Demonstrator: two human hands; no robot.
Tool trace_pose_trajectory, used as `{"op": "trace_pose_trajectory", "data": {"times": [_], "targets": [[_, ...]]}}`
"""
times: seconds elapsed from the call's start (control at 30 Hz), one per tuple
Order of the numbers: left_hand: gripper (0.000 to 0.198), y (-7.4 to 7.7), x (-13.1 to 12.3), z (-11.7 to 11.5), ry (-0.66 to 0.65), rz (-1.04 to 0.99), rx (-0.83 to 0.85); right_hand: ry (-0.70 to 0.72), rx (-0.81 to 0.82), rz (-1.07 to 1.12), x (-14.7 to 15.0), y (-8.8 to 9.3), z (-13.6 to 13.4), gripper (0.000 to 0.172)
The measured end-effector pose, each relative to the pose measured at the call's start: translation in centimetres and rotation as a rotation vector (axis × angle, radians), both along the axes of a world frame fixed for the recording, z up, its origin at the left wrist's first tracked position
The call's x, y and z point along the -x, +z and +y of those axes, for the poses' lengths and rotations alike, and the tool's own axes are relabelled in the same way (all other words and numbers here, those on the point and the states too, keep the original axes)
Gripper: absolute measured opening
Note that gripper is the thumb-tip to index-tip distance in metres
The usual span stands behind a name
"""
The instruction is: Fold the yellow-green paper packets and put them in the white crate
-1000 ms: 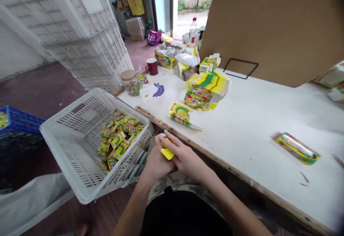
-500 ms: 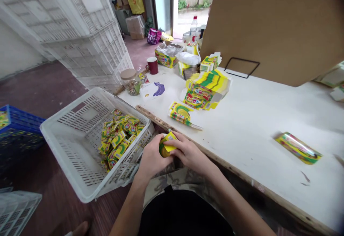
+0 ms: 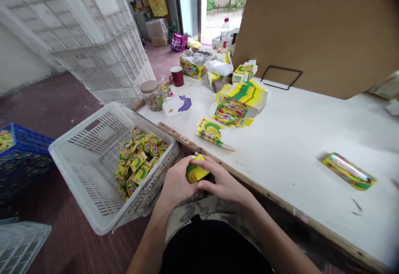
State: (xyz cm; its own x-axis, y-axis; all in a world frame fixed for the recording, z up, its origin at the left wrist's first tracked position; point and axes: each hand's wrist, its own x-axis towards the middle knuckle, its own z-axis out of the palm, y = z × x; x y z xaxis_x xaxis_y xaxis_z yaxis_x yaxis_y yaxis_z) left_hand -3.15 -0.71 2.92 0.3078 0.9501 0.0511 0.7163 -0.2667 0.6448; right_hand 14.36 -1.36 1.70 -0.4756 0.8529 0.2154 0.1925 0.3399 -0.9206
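Note:
Both of my hands close around one small yellow and green carton [image 3: 196, 171], held over my lap just in front of the table's near edge. My left hand [image 3: 176, 184] cups it from the left and my right hand [image 3: 220, 181] wraps it from the right, thumb on top. Left of them stands a white slatted basket [image 3: 81, 159] with several finished yellow cartons [image 3: 139, 160] piled in its right side. Flat printed carton blanks [image 3: 240, 102] lie stacked on the white table [image 3: 289, 141], with a smaller bundle [image 3: 211, 132] nearer to me.
A foil-wrapped pack [image 3: 348, 171] lies on the table at right. At the table's far end stand a lidded jar [image 3: 151, 95], a red mug [image 3: 177, 76] and a bottle [image 3: 223, 33]. A big cardboard sheet [image 3: 314, 28] leans behind. A blue crate [image 3: 21, 153] sits on the floor, white crates [image 3: 93, 45] behind it.
The flat yellow piece in my hands has been folded into a boxy carton. My hands shifted slightly up and right, staying together over my lap.

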Motion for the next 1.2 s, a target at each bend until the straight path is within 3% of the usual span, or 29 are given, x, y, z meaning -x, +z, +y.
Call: {"op": "trace_pose_trajectory", "data": {"times": [0.1, 0.23, 0.63, 0.83, 1.0, 1.2], "targets": [[0.056, 0.1, -0.3, 0.0, 0.015, -0.013, -0.024, -0.066, 0.000, -0.013, -0.2, 0.2, 0.3, 0.036], [0.057, 0.4, -0.7, 0.1, 0.027, -0.011, -0.053, -0.141, -0.023, -0.042, 0.3, 0.2, 0.0, 0.041], [0.052, -0.3, -1.3, -0.2, 0.059, -0.018, -0.137, -0.376, 0.151, 0.180, 0.0, 0.2, 0.0, 0.036], [0.048, -0.3, -0.8, -0.1, 0.055, 0.028, -0.109, -0.274, 0.102, 0.065, -0.5, 0.3, 0.2, 0.062], [0.047, -0.2, -0.9, -0.1, 0.036, 0.052, -0.139, -0.275, 0.069, 0.013, -0.2, 0.7, 0.2, 0.064], [0.041, -0.5, -1.5, -0.2, 0.086, 0.065, -0.235, -0.448, 0.003, 0.055, 1.2, 0.4, -0.1, 0.052]]}}
